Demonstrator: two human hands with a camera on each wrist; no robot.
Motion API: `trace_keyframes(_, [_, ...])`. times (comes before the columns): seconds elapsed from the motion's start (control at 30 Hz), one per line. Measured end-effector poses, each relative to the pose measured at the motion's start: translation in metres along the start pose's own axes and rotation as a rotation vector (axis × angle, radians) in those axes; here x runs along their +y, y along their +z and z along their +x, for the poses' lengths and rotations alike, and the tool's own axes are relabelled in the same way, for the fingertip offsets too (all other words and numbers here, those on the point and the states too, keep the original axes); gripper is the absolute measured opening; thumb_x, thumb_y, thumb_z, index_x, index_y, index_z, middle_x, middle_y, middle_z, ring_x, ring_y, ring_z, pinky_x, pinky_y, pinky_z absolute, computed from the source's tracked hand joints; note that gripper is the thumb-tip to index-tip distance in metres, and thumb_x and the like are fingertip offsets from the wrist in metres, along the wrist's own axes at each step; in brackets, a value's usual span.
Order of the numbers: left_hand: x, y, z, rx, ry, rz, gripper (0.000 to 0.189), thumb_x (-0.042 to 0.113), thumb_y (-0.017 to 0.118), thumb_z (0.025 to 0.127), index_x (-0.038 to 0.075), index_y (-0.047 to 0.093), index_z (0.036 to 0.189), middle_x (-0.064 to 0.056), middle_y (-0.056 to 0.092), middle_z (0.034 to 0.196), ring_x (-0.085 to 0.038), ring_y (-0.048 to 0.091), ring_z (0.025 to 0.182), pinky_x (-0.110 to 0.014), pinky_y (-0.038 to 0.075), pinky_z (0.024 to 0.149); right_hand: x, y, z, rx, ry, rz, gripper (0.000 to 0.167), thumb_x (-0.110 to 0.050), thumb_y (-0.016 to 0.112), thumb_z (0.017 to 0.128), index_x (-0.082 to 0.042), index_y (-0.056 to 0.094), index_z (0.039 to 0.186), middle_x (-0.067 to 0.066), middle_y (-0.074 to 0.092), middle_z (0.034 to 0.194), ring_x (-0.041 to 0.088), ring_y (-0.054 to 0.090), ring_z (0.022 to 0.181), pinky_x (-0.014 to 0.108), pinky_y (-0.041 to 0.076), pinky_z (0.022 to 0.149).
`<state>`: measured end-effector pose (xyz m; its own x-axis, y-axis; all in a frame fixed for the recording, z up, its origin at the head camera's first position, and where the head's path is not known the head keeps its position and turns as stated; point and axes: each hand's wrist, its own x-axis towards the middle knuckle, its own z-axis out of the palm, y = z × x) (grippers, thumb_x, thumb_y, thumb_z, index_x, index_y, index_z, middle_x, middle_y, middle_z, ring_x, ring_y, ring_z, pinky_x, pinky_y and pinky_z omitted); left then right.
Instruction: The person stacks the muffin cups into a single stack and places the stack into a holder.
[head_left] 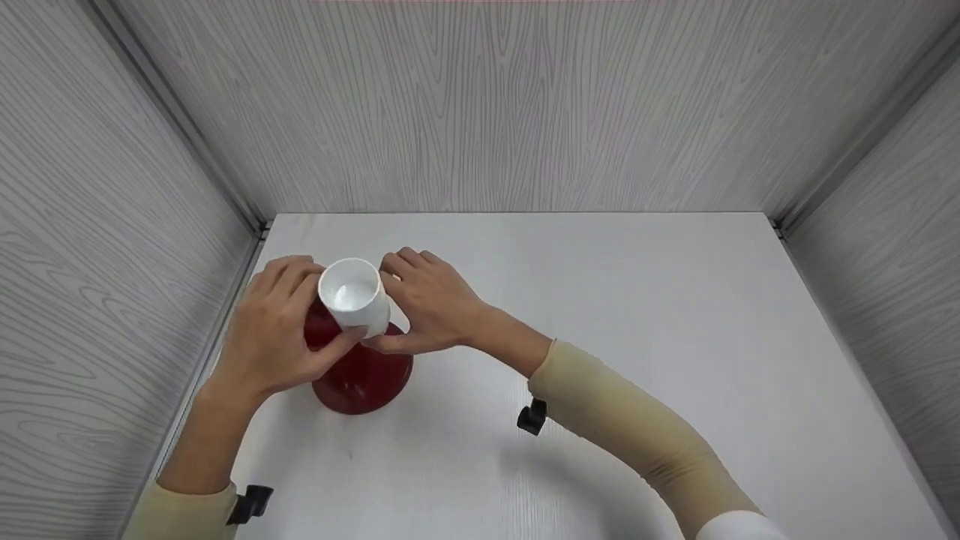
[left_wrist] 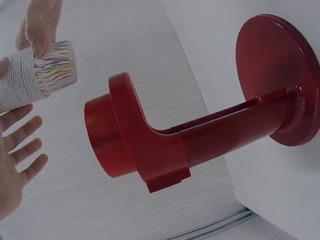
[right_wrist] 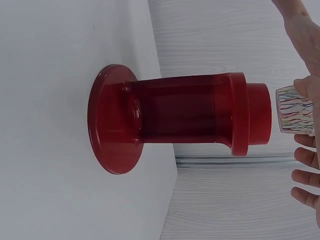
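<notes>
My left hand (head_left: 266, 326) and right hand (head_left: 435, 304) hold a stack of white paper cups (head_left: 354, 294) between them, mouth up. Multicoloured wavy lines cover the lowest cup (left_wrist: 56, 69); ribbed rims are stacked above it. Both thumbs press the stack's near side. Directly beneath stands a red cup holder (left_wrist: 225, 132) with a round base, a half-open column and a short ring on top. From the right wrist, the stack's bottom (right_wrist: 292, 110) shows just above that ring (right_wrist: 259, 114), a small gap apart. Fingers of my left hand (left_wrist: 17, 150) spread beside the stack.
The holder's round base (head_left: 364, 386) rests on a white tabletop (head_left: 600, 300), towards its left side. Grey wood-grain panels stand at the back (head_left: 487, 105), left (head_left: 90, 247) and right (head_left: 892, 187).
</notes>
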<state>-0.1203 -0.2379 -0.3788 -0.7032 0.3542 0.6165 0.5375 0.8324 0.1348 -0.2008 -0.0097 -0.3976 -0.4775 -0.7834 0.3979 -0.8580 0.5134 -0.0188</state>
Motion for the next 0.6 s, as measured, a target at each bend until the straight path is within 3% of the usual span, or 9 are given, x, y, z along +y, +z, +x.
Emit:
trace_keyframes(0.4, [-0.012,-0.02,0.008,0.046,-0.012,-0.006,0.066,0.048,0.076,0.081,-0.009,0.066,0.112,-0.025,0.067,0.115,-0.044,0.057,0.118,-0.059,0.049,0.102,-0.008,-0.011,0.028,0.001,-0.003,-0.032,0.068,-0.069,0.063,0.088,-0.017,0.065,0.132,0.001,0.066,0.121,0.018,0.06,0.113,0.033,0.055,0.092])
trace_keyframes(0.6, [-0.018,-0.025,0.006,0.034,-0.045,-0.012,0.068,0.049,0.077,0.082,-0.01,0.066,0.116,-0.026,0.066,0.116,-0.045,0.055,0.12,-0.058,0.048,0.102,-0.012,-0.007,0.038,-0.024,0.014,-0.037,0.068,-0.069,0.063,0.088,-0.017,0.064,0.133,0.001,0.065,0.122,0.018,0.059,0.113,0.033,0.054,0.094])
